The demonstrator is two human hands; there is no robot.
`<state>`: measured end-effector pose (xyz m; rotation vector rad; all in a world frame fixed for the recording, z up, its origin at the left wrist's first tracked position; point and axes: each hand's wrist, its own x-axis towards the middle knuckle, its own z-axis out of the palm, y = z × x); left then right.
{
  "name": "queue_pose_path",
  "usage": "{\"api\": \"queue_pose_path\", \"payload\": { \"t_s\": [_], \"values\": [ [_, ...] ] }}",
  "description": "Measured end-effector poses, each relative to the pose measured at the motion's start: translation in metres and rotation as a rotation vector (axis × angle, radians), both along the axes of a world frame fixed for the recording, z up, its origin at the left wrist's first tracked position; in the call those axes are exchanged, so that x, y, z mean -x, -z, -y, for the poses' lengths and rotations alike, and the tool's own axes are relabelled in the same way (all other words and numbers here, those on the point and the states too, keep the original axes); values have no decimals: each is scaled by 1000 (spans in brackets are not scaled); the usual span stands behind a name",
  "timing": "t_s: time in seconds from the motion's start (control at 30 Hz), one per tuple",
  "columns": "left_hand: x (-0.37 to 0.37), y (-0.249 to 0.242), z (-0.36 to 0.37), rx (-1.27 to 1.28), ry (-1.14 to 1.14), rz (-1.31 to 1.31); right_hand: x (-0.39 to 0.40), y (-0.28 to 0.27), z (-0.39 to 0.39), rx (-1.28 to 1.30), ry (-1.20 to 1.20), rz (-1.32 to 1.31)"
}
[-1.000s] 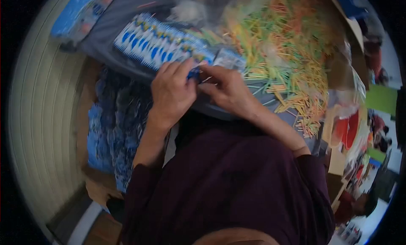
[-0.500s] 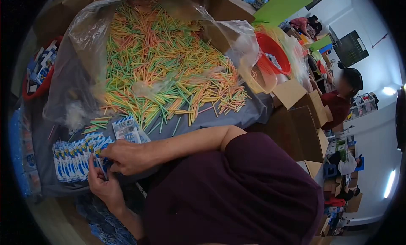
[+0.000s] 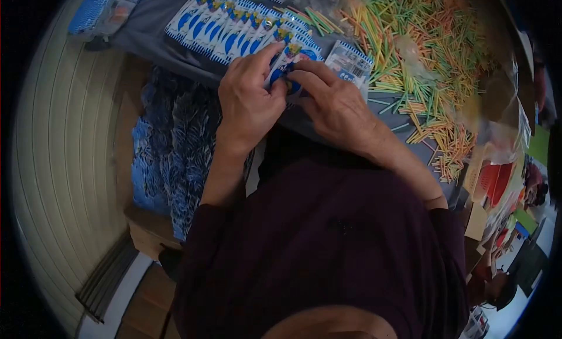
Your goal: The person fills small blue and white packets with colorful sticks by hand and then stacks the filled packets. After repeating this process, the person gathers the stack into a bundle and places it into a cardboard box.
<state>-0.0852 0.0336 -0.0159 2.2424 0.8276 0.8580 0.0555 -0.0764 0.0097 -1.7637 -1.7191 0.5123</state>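
Note:
A row of overlapping blue and white packets (image 3: 225, 24) lies on the grey cloth. At its right end my left hand (image 3: 252, 93) pinches a blue packet (image 3: 282, 71) between thumb and fingers. My right hand (image 3: 336, 102) meets it from the other side, its fingertips closed on the same packet. Just beyond my right fingers lies a packet with a barcode (image 3: 350, 64), face down. Many thin coloured sticks (image 3: 404, 64), green, yellow and orange, are heaped to the right of the packets.
An open box (image 3: 149, 225) of blue packets (image 3: 175, 151) stands below the table edge at left. A clear bag (image 3: 114, 14) lies at the upper left. At right are a red basket (image 3: 499, 181), cardboard and a person (image 3: 497, 286) in a dark cap.
The view has swung down and to the left, bringing the box of blue packets into fuller sight. Both hands remain together at the end of the packet row.

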Motion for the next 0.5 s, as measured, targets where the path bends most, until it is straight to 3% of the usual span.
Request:
{"api": "queue_pose_path", "payload": {
  "t_s": [0.17,0.23,0.43,0.5],
  "values": [
    [-1,0,1,2,6,35,-4,1,8,-76,10,-19],
    [-6,-1,3,-59,-4,63,-5,9,9,-37,37,-152],
    [-2,-7,-9,-158,-38,16,-7,1,-6,46,79,-181],
    [9,-20,-22,-87,21,98,-4,-3,-9,49,77,-154]
  ]
}}
